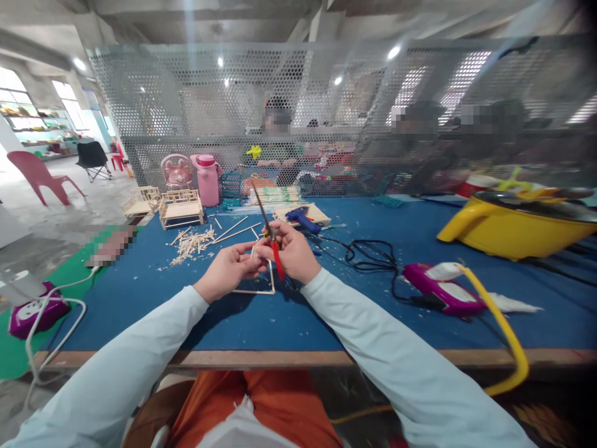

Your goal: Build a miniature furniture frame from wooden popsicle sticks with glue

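Note:
My right hand [293,252] is closed round a pair of red-handled scissors [278,262], whose long dark blade points up and away. My left hand [229,269] meets it, fingers pinched on short pale wooden sticks [254,250]; the right fingertips touch them too. How many sticks are held is too small to tell. Beneath both hands a thin wooden stick frame [254,292] lies on the blue table [298,330], partly hidden by them. Beyond the left hand lie a pile of short cut sticks [193,244] and several longer sticks [236,231].
A blue glue gun [303,219] rests at the back, its black cable [368,252] looping right. Small wooden stick chairs [181,208] and a pink flask [208,180] stand back left. At right are a purple power strip [443,291] and a yellow pan [517,227]. Perforated metal screen [186,112] behind.

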`<state>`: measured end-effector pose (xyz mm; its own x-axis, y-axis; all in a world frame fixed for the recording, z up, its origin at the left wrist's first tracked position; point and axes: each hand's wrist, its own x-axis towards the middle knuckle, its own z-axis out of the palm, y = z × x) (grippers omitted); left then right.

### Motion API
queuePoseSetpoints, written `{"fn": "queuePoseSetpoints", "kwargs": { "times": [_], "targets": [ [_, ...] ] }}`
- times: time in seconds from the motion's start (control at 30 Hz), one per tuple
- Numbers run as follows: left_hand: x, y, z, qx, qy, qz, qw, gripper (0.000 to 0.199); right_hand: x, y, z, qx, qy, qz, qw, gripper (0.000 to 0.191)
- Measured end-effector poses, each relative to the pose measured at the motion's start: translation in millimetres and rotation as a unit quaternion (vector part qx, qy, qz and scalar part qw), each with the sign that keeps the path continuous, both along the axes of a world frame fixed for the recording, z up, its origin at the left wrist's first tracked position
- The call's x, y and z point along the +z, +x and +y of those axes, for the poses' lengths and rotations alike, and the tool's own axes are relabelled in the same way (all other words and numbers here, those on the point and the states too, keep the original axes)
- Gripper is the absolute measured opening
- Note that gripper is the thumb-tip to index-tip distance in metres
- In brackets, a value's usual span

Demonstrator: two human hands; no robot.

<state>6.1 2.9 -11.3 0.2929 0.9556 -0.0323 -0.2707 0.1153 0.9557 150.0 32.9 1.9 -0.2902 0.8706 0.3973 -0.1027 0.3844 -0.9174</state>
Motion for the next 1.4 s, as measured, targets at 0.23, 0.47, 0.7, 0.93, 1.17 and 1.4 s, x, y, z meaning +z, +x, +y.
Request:
{"fn": "queuePoseSetpoints", "kwargs": {
  "times": [0.23, 0.47, 0.7, 0.93, 1.17, 1.4],
  "targets": [
    [3.2, -6, 6, 0.037, -0.034, -0.030, 0.998, 0.013, 12.8, 30, 9, -0.095, 0.028, -0.072, 0.992, 0.032],
    [-0.6, -7, 9, 0.040, -0.041, -0.041, 0.998, 0.027, 18.6, 48, 17, -0.027, 0.271, -0.350, 0.896, 0.038],
    [3.1, -8, 7, 0.032, 0.004, -0.006, 0.999, 0.032, 8.2, 46, 4, -0.008, 0.321, -0.453, 0.832, 0.037],
    [2.8, -9, 7, 0.030, 0.038, 0.010, 0.999, 0.030, 7.8, 47, 3, -0.019, 0.336, -0.451, 0.827, 0.037],
    [6.9, -7, 4, 0.035, 0.050, 0.008, 0.998, 0.027, 6.5, 47, 2, -0.025, 0.356, -0.440, 0.824, 0.041],
    [5.0, -6, 3, 0.047, 0.086, 0.028, 0.995, 0.020, 7.4, 46, 2, -0.025, 0.374, -0.439, 0.817, 0.044]
  ]
}}
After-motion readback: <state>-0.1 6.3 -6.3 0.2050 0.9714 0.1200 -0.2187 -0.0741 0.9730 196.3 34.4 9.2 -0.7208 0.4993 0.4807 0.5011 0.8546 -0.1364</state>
